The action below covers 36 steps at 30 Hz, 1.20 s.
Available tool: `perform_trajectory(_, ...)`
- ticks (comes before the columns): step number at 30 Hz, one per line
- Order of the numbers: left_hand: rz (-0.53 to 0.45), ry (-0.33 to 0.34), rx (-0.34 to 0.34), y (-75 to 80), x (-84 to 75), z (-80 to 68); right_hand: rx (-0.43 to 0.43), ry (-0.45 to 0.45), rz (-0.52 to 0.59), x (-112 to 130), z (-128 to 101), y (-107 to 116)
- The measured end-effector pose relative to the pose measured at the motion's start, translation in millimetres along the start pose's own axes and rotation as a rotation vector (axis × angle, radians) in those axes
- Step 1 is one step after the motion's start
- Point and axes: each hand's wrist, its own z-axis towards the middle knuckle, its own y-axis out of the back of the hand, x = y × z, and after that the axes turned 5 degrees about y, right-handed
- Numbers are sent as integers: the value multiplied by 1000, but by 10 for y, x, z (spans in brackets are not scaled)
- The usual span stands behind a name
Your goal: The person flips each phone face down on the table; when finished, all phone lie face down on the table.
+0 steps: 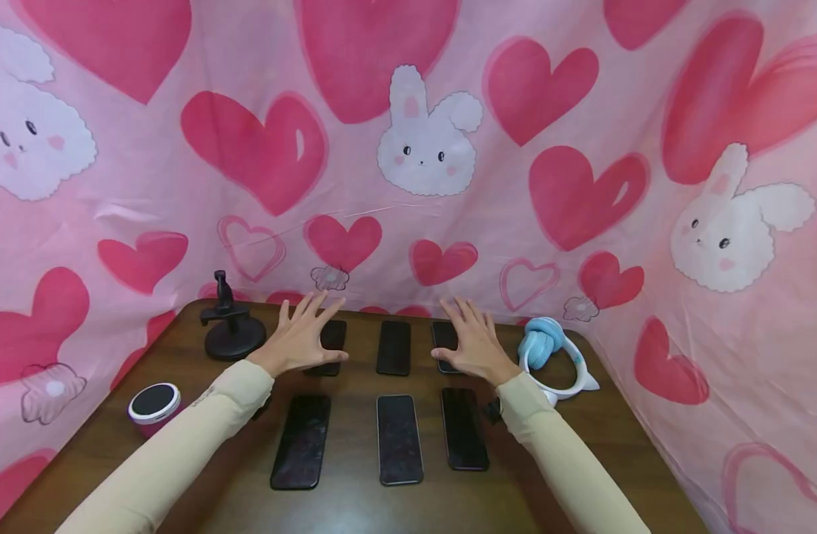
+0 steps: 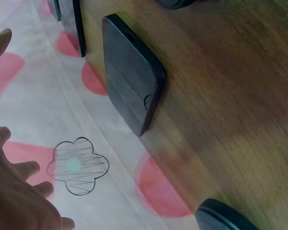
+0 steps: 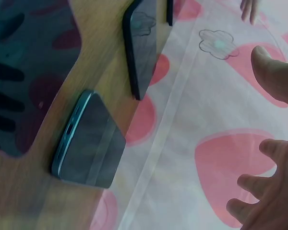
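Wooden table (image 1: 355, 512) with six phones in two rows, pink heart cloth behind.
Left hand (image 1: 305, 340) hovers, fingers spread and holding nothing, over the far-left phone (image 1: 331, 338); right hand (image 1: 471, 343), equally spread, over the far-right phone (image 1: 443, 336). Both phones' long axes run up the frame.

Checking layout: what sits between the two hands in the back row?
In the head view, one dark phone lies between the left hand and right hand.

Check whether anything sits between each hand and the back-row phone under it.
Nothing visible does. The left hand hovers with spread fingers over the back-left phone, and the right hand over the back-right phone. The stand and the headphones lie off to the sides.
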Motion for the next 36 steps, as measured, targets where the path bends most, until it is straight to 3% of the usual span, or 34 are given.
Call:
perform_trajectory(8, -88, 19, -21, 12, 49, 46, -21, -22, 202, 81, 130, -83)
perform_trajectory(13, -228, 35, -8, -23, 104, 93, -27, -82, 285, 195, 239, -128)
perform_trajectory(16, -343, 81, 15, -35, 131, 97, -70, -122, 360, 268, 325, -158)
perform_trajectory(21, -580, 168, 66, -55, 154, 81, -138, -191, 652, 377, 481, -204)
perform_trajectory(28, -911, 191, 76, -68, 260, 55, -91, -219, 1032, 525, 666, -378)
perform_trajectory(32, -987, 201, 72, -53, 333, 61, -90, -223, 1106, 631, 753, -493)
perform_trajectory(36, -1010, 237, 102, -59, 383, 57, -67, -222, 1100, 751, 831, -607)
